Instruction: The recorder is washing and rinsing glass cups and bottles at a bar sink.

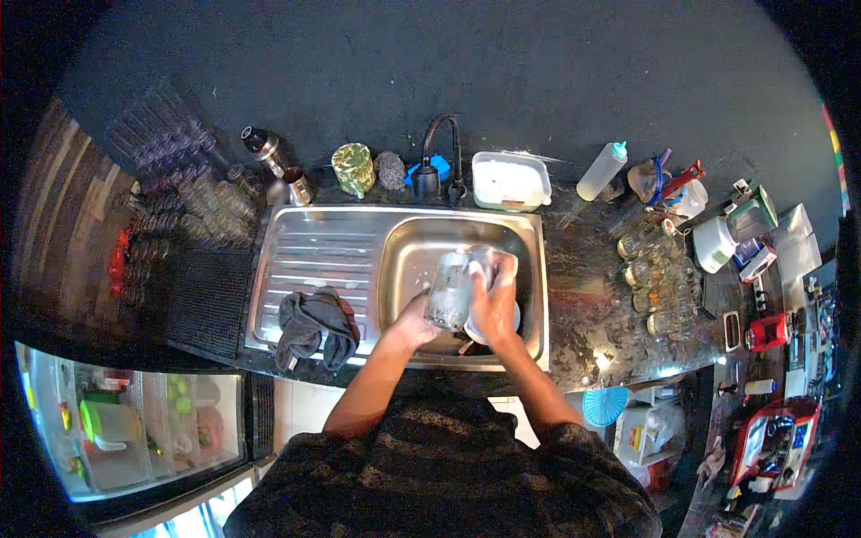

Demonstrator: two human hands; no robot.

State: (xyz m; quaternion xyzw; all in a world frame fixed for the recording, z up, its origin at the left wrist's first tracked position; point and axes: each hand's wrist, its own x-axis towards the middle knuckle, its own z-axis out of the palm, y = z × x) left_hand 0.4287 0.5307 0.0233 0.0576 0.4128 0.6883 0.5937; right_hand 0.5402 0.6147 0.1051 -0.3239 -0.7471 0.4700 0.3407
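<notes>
The left hand (412,324) curls around a clear glass (449,294), long axis slanting away rightward; right hand (494,305) half-curls beside it, its hold unclear.

Over the sink (410,249), the left hand (414,325) grips a clear glass (447,294) near its base, and the right hand (496,303) is close against its other side. A dark cloth (317,334) lies crumpled on the ribbed drainboard (314,235); behind stand a black tap (428,182) and a white tub (509,181)
</notes>
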